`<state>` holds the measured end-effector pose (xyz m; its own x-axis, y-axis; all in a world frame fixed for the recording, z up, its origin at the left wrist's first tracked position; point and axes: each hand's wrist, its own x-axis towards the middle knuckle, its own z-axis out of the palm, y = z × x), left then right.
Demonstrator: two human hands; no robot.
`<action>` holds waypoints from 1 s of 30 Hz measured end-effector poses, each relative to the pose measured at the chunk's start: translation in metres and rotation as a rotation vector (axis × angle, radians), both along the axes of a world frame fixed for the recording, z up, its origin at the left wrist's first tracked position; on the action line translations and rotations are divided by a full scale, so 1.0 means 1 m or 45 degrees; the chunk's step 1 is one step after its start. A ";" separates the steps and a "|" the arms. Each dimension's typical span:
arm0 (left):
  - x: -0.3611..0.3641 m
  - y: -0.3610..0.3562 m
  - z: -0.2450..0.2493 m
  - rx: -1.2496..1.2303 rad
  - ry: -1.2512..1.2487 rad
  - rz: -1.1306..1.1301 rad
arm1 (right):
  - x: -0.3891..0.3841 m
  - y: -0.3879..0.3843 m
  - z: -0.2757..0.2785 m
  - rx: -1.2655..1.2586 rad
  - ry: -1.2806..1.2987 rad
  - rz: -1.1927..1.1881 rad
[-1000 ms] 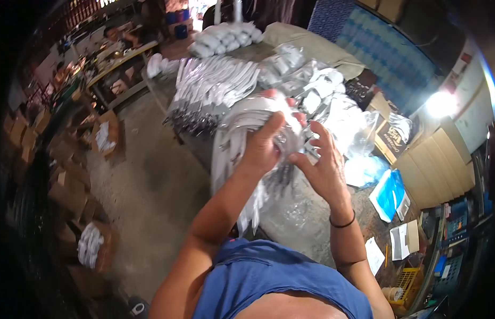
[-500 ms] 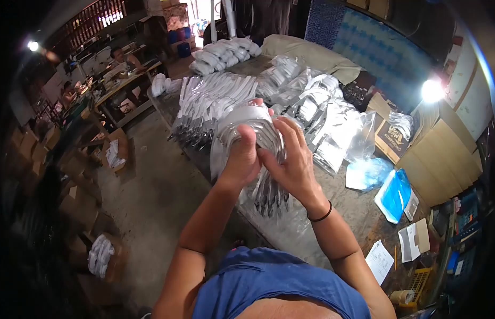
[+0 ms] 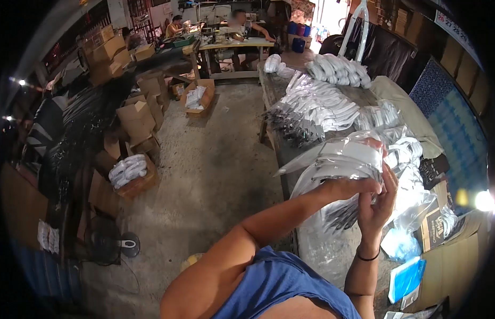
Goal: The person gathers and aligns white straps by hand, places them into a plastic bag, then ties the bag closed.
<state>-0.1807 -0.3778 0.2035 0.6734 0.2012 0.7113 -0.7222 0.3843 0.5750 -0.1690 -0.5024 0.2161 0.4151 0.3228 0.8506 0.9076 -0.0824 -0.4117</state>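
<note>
As left hand [image 3: 354,187] grips it, white bundle [image 3: 338,160] fans left of right hand [image 3: 378,206].

Bundle [image 3: 347,153], 3 o'clock: glossy clear plastic
Carton [image 3: 136,187], 9 o'clock: matt cardboard
Floor [image 3: 205,154]: matt, rough
Shirt [image 3: 282,282], 5 o'clock: matt cloth

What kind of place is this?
Probably a small workshop or packing room: bagged white goods piled on a long table, open boxes on the floor, a person at a workbench behind.
</note>
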 end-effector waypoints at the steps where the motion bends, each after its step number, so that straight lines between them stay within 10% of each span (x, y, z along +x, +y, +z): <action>1: -0.003 -0.002 0.001 -0.043 -0.047 0.030 | -0.004 -0.001 0.000 -0.006 -0.067 0.012; 13: -0.027 0.015 0.018 0.291 0.474 -0.031 | 0.004 -0.017 0.026 -0.131 0.435 0.131; 15: -0.011 0.029 -0.001 0.742 0.391 0.224 | 0.005 -0.017 0.036 -0.183 0.459 0.082; 17: -0.012 0.021 0.018 0.308 0.233 0.020 | 0.008 -0.020 0.037 -0.193 0.391 0.061; 30: 0.029 -0.012 0.022 0.238 0.383 -0.454 | 0.022 -0.055 0.029 -0.183 0.120 -0.196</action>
<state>-0.1515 -0.3901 0.2253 0.8579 -0.1913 0.4768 -0.3561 0.4476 0.8203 -0.1471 -0.5571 0.2452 0.5442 0.3645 0.7556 0.8379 -0.2805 -0.4682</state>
